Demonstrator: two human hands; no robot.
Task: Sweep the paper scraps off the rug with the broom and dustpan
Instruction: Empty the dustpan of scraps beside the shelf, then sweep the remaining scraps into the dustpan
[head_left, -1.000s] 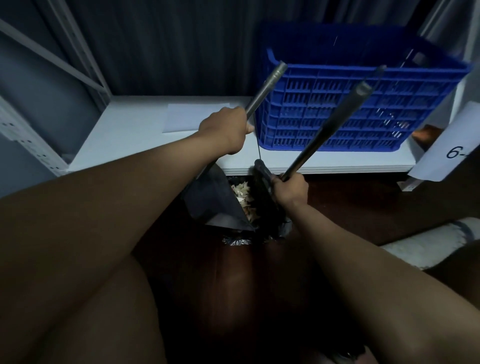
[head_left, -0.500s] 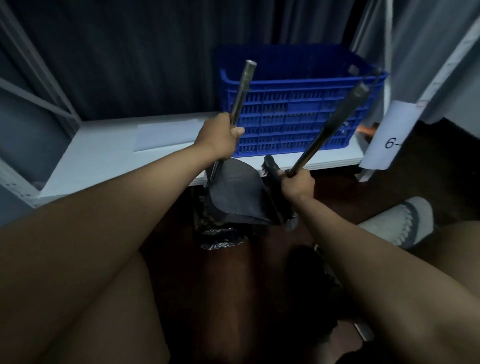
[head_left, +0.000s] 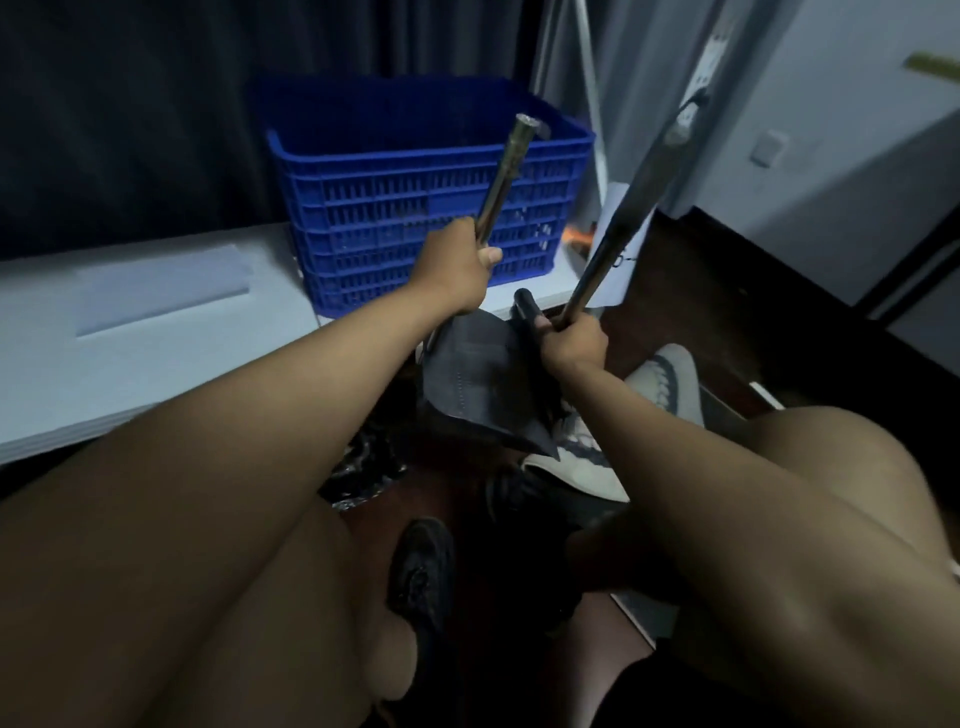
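The left hand grips the metal handle of the dustpan, whose dark pan hangs tilted above the floor. The right hand grips the broom low on its shaft. A blue crate stands on the white shelf behind both.

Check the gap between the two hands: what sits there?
In the head view, between the left hand on the dustpan handle and the right hand on the broom handle sits the broom's black grip, above the dustpan.
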